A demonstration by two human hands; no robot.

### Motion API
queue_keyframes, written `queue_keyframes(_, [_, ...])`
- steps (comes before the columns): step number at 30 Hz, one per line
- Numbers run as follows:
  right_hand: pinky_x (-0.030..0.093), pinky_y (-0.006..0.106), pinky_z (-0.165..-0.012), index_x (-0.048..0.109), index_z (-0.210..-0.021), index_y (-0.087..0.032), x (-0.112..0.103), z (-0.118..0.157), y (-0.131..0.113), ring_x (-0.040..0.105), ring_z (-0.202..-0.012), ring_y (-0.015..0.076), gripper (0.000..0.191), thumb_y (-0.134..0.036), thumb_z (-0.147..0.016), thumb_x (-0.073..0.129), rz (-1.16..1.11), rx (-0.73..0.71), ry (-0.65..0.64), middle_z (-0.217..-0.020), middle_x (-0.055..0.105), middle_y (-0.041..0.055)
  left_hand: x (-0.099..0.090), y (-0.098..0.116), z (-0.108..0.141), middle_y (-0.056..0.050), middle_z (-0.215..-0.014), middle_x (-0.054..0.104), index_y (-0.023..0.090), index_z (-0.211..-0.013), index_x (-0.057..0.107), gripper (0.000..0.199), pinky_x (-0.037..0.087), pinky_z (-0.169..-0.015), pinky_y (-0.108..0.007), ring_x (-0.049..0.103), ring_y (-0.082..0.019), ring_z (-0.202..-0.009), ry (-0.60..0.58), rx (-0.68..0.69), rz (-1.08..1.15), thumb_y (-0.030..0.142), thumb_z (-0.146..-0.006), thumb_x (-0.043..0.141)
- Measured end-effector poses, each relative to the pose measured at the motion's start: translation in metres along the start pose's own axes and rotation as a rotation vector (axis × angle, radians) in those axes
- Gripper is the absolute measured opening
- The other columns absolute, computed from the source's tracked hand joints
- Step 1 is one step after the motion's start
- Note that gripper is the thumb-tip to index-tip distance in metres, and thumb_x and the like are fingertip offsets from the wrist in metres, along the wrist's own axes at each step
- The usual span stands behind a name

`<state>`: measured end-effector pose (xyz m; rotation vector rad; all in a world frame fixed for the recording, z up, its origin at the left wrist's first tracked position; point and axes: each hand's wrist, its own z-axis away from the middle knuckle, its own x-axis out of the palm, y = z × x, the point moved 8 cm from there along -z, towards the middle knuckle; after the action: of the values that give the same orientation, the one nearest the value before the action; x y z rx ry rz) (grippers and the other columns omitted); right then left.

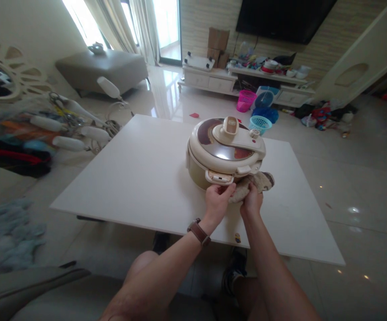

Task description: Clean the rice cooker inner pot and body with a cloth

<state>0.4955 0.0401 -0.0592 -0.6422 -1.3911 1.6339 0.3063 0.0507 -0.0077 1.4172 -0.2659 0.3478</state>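
An electric pressure cooker (196, 174) with a cream lid and an olive-coloured body stands upright on the white table (126, 169). My left hand (217, 203), with a brown-strapped watch at the wrist, is closed at the lower edge of the cooker's side handle (219, 178); the fingertips are partly hidden. Just to its right, my right hand (253, 200) is closed on a beige-grey cloth (267, 180), bunched up against the cooker's lower right side. The cooker's underside and far side are out of sight.
A small dark and yellow sticker (237, 238) is near the table's front edge. Beyond the table are a light blue basket (260, 125), a pink basket (246, 100) and a white TV cabinet (213, 82). A lamp with white shades (108, 88) stands off the left edge.
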Motion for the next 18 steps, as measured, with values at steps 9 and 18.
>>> queue_keyframes(9, [0.065,0.034,-0.085,0.073,-0.112,-0.014,-0.002,-0.008,-0.004,0.075,-0.102,0.0228,0.042,-0.032,-0.075,0.067,-0.042,-0.004,0.023,-0.111,0.078,0.0064,-0.009,0.019,0.000,-0.004,-0.061,0.069,0.017,-0.063,0.075,0.038,0.051,-0.053,-0.028,0.059,-0.015,-0.055,0.005,0.003,-0.049,0.052,-0.068,0.089])
queue_keyframes(18, [0.067,0.035,-0.083,0.069,-0.109,-0.017,-0.013,-0.029,-0.002,0.075,-0.102,0.0238,0.040,-0.033,-0.073,0.066,-0.083,-0.005,0.066,-0.104,0.076,0.0048,-0.081,0.038,-0.021,-0.003,-0.041,0.052,0.021,-0.041,0.054,0.056,0.042,-0.044,-0.023,0.056,-0.014,-0.045,0.210,0.058,-0.087,0.057,-0.078,0.076])
